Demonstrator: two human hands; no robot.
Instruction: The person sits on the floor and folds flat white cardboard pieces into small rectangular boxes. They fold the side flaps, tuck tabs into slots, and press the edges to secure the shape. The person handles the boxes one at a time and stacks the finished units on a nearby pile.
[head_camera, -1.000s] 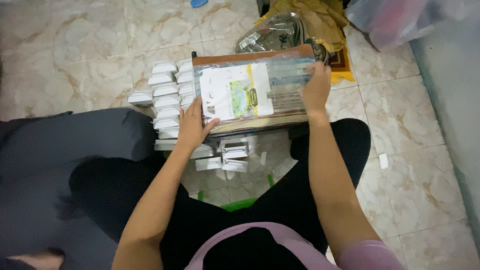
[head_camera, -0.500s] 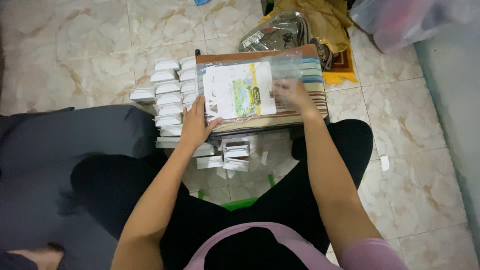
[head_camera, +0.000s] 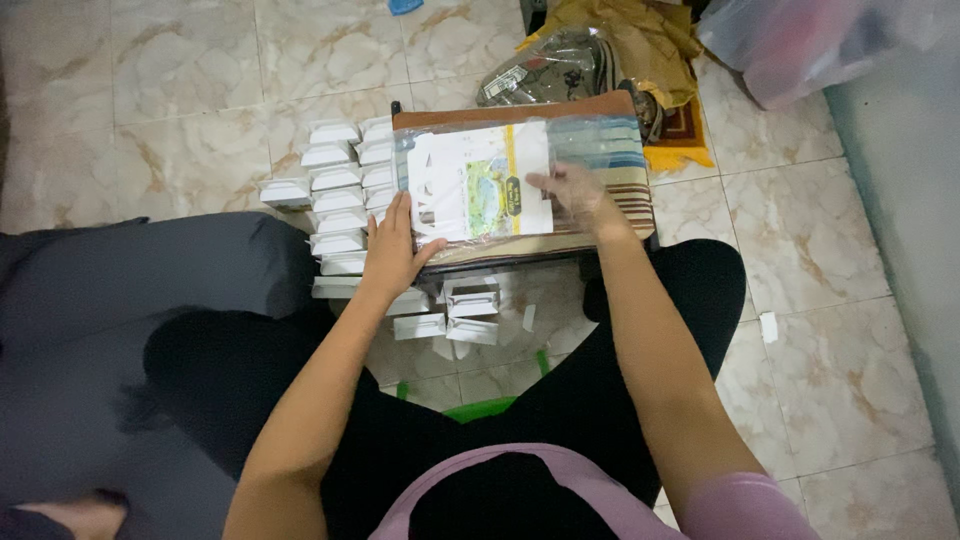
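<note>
Observed: a clear plastic sleeve (head_camera: 520, 175) lies flat on a low table (head_camera: 620, 205) with a striped top, in front of the seated person. Inside the sleeve sits a white printed card (head_camera: 480, 180) bearing a green and yellow picture panel.

Left hand (head_camera: 392, 250): rests at the near left corner of the sleeve, fingers extended and spread, pressing the sleeve's edge down against the table. No closed grasp is seen.

Right hand (head_camera: 578, 195): placed at the right edge of the card, seen through the plastic, so it appears to be inside the sleeve. Fingers pinch the card's edge; the exact grip is blurred by the plastic film.

Surroundings: rows of small folded white boxes (head_camera: 335, 190) stand on the tiled floor (head_camera: 170, 90) just left of the table, with a few more boxes (head_camera: 455, 310) beside the person's knees. Beyond the table lie a crumpled clear bag (head_camera: 550, 65) and yellow-brown cloth (head_camera: 650, 40).
</note>
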